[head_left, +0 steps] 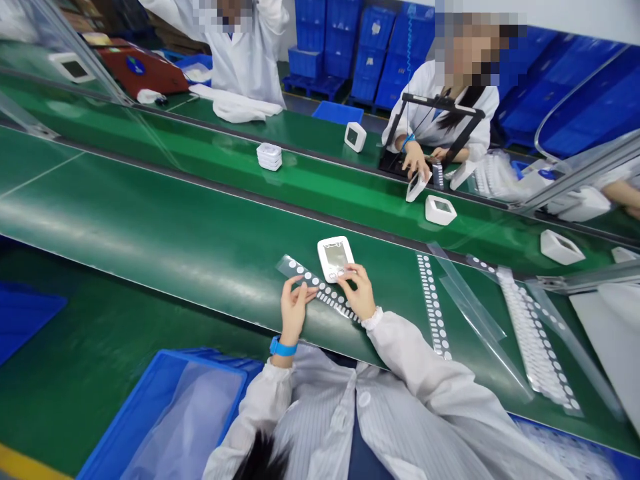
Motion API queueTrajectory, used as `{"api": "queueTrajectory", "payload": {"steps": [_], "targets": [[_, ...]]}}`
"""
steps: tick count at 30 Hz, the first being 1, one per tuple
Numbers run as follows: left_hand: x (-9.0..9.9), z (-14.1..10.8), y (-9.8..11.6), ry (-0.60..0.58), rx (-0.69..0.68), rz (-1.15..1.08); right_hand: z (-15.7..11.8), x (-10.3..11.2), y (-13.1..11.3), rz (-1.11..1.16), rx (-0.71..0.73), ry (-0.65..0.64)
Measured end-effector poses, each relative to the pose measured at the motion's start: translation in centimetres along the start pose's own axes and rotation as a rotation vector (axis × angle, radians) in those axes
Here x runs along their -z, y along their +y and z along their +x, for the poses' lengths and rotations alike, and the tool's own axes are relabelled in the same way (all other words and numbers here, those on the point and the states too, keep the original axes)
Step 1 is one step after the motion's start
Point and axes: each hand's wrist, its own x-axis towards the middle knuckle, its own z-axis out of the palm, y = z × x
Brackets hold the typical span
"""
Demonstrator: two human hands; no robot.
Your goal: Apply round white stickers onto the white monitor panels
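Note:
A white device with a grey screen [336,257] lies face up on the green work surface in front of me. My right hand [359,291] has its thumb and fingers drawn together at the device's lower right corner, over its small buttons; whatever is between the fingertips is too small to make out. Just below the device lies a clear sticker strip [327,291] with round and oval white stickers. My left hand [295,305], with a blue wrist strap [283,347], pinches the strip near its left part.
More sticker strips [434,307] and a thick stack of them [535,340] lie at right. Across a dark rail, a green belt [310,180] carries white devices [441,210]. Two co-workers stand opposite; one hand [416,160] holds a device. A blue bin [165,407] stands below left.

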Motion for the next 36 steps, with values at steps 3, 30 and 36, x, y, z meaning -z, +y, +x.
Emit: {"api": "queueTrajectory", "payload": {"steps": [3,30,36], "targets": [[0.7,0.3,-0.2,0.008,-0.071,0.062,1.4,-0.7,1.4,-0.071,-0.136,-0.04],[0.4,0.1,0.2,-0.055,-0.031,0.144,2.2,-0.6,1.9,-0.015,-0.204,-0.058],[0.2,0.3,0.2,-0.079,-0.008,0.166,1.9,-1.1,1.6,-0.096,-0.144,-0.05]]}}
